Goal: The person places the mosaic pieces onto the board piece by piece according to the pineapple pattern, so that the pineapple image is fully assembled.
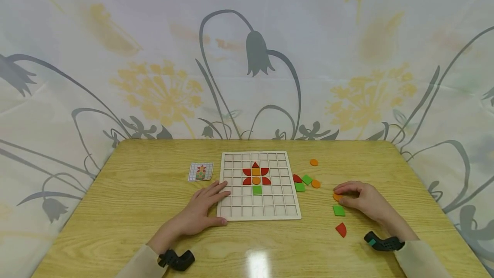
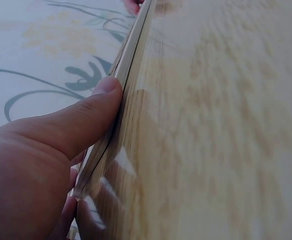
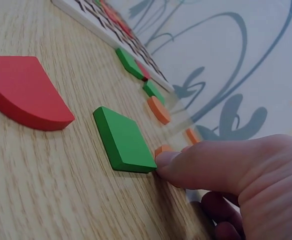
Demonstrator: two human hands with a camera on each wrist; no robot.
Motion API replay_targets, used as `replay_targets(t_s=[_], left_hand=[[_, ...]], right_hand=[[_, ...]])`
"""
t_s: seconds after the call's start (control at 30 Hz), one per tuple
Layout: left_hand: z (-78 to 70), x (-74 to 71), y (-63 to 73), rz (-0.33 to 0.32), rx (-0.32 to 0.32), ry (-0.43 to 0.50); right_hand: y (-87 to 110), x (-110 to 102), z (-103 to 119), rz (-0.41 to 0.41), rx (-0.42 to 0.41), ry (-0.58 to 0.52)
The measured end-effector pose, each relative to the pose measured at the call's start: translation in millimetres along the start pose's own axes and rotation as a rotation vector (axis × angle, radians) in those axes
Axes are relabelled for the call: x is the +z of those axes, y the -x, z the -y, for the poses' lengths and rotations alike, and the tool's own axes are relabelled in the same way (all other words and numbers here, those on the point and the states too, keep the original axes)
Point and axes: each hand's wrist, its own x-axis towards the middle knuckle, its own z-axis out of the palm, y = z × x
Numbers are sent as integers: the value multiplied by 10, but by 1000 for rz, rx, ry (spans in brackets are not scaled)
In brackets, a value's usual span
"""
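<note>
A white gridded board (image 1: 273, 200) lies in the middle of the table, with red, orange and green pieces forming a figure in its cells. My left hand (image 1: 198, 211) rests at its left edge, fingers spread over the rim and thumb (image 2: 103, 95) against the near corner. At the right, my right hand (image 1: 362, 200) pinches an orange disc (image 1: 337, 197) between thumb and fingers; the hand partly covers it. Just nearer than the disc lies a green square (image 1: 339, 210), close by the thumb in the right wrist view. A red quarter-circle (image 1: 341, 229) lies nearer still.
A small pattern card (image 1: 200, 171) lies left of the board. By the board's right edge are a red piece (image 1: 296, 178), two green squares (image 1: 299, 187) and an orange disc (image 1: 315, 183). Another orange disc (image 1: 314, 162) lies farther back. A flowered backdrop (image 1: 247, 98) stands behind the table.
</note>
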Motion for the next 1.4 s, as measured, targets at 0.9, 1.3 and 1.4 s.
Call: replay_targets(t_s=[0.9, 1.3, 1.4], left_hand=[[-12, -12, 8, 17, -12, 4], [-7, -11, -4, 8, -3, -7], [-8, -8, -4, 8, -2, -10]], right_hand=[[-110, 204, 198, -152, -193, 168], [-454, 581, 516, -91, -290, 106], [-542, 686, 612, -67, -297, 83]])
